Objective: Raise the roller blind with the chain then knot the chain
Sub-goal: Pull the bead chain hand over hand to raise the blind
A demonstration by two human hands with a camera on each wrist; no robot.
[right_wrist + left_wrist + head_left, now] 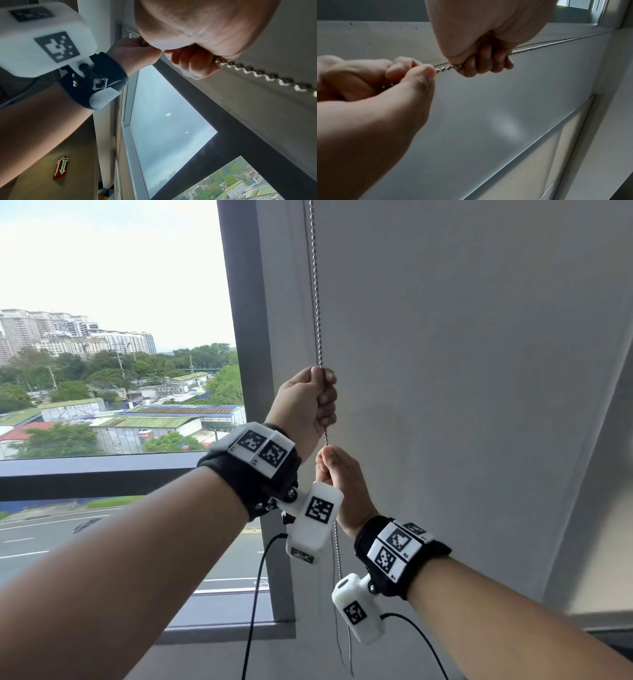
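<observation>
Hands on the chain (318, 302), both of them, one above the other! The left hand (305, 402) sits higher, fingers curled tight into a fist around the beaded metal strand, which runs straight up along the left edge of the pale roller blind (462, 354). Just below, the right hand (337, 474) pinches the same strand between thumb and curled fingers, a short taut stretch of beads bridging the two. Beneath the right hand the chain drops on past the wrist cameras toward the sill. From the left wrist view, the right hand's thumb and forefinger clamp the beads close by the fist. Left of the blind, the dark window frame (243, 320) stands against open glass, with rooftops, trees and a road outside.
</observation>
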